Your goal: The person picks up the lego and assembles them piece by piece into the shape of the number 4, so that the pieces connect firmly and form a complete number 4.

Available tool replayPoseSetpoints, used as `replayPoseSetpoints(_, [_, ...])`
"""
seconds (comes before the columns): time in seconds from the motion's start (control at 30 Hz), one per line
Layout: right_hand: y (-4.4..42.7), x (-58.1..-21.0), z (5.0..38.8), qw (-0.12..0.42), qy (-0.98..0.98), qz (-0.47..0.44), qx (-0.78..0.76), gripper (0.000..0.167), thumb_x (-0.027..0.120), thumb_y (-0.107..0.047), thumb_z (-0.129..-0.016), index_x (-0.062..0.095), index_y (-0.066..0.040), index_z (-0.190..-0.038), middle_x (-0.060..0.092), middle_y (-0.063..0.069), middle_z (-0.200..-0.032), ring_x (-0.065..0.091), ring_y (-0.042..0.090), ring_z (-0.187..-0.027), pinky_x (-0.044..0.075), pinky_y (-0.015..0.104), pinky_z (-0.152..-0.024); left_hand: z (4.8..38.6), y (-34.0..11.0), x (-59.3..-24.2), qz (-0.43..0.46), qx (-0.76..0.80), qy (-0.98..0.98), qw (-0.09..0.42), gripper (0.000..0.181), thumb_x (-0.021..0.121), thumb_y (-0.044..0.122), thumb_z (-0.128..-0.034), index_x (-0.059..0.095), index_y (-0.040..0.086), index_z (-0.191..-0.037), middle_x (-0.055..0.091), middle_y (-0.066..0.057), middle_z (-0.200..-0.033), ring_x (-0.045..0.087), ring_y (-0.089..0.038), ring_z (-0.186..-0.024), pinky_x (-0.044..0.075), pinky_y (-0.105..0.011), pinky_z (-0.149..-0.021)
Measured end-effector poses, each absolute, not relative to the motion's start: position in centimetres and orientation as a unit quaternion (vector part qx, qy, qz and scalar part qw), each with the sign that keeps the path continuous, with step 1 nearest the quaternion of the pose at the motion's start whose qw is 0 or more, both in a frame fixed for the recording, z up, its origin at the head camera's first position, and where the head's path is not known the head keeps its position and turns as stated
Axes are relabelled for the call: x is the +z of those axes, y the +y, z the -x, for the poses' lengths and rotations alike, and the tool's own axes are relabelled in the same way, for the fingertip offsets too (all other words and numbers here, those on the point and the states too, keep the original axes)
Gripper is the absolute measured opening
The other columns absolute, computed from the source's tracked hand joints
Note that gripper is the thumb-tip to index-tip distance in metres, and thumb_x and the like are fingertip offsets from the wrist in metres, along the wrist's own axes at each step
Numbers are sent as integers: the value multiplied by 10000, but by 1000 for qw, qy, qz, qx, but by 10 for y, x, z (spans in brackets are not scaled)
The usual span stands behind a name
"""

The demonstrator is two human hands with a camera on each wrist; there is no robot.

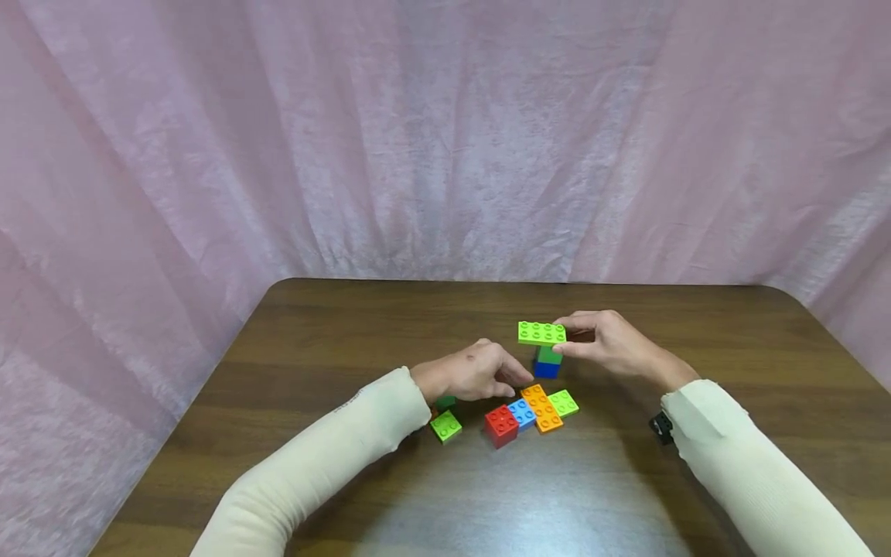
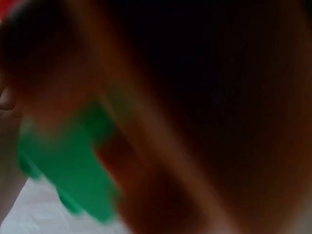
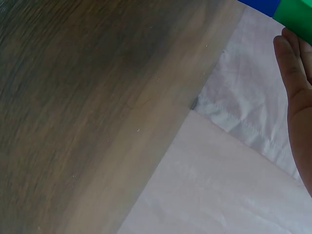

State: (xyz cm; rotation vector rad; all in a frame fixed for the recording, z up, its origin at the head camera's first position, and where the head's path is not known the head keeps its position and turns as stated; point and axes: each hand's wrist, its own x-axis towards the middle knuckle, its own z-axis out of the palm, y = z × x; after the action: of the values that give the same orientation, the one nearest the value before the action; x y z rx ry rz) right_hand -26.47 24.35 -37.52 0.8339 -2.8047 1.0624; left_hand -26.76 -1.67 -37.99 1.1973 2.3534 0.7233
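My right hand grips a small stack of toy bricks from the right, thumb in front and fingers behind. A long lime brick tops the stack, over a green brick and a blue brick. In the right wrist view a fingertip touches the green brick. My left hand hovers palm down, its loosely bent fingers just behind an orange brick and a light blue brick. No brick shows in its fingers. The left wrist view is dark and blurred, with a green brick close by.
A red brick stands left of the light blue one, and a small lime brick lies right of the orange one. Under the left wrist sit another lime brick and a partly hidden dark green brick. A pink curtain hangs behind the wooden table.
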Motion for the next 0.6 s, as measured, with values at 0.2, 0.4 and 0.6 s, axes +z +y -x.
replayPoseSetpoints(0.2, [241, -375, 265, 21, -903, -267, 336, 393, 770, -205, -902, 691, 17, -1216, 711, 89, -1098, 615, 162, -852, 535, 270, -739, 266, -5, -383, -478, 184, 836, 195, 333, 662, 36, -958, 689, 92, -1286, 706, 1, -1197, 630, -15, -1028, 478, -131, -892])
replayPoseSetpoints(0.4, [240, -374, 264, 23, -900, -273, 340, 371, 761, -203, -910, 698, 16, -1203, 713, 91, -1100, 611, 155, -869, 533, 285, -746, 263, -4, -383, -481, 166, 843, 177, 278, 731, 85, -921, 739, 82, -1198, 736, 3, -1084, 632, -19, -891, 491, -103, -799])
replayPoseSetpoints(0.6, [241, -375, 266, 29, -902, -268, 338, 369, 771, -196, -900, 701, 10, -1198, 715, 78, -1080, 600, 159, -857, 520, 264, -739, 260, -4, -384, -499, 131, 842, 155, 292, 785, 158, -886, 753, 103, -1171, 727, 32, -1103, 633, -51, -966, 480, -118, -850])
